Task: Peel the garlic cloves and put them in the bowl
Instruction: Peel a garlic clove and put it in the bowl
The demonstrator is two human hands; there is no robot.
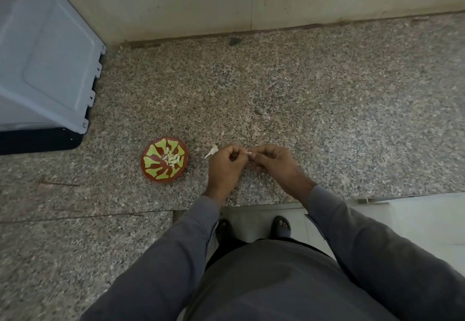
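A small red bowl (pixel 151 169) with a yellow-green pattern stands on the granite counter, left of my hands, and holds several peeled garlic cloves (pixel 172 159). My left hand (pixel 224 167) and my right hand (pixel 273 164) meet just above the counter, fingers curled. Between their fingertips they pinch a small pale garlic clove (pixel 248 153), mostly hidden by the fingers. A scrap of white garlic skin (pixel 212 150) lies on the counter just left of my left hand.
The speckled granite counter (pixel 302 99) runs back to a beige wall. A grey-white appliance (pixel 45 64) with a black base stands at the far left. The counter's front edge (pixel 264 205) is below my wrists, with floor tiles and my sandalled feet beneath.
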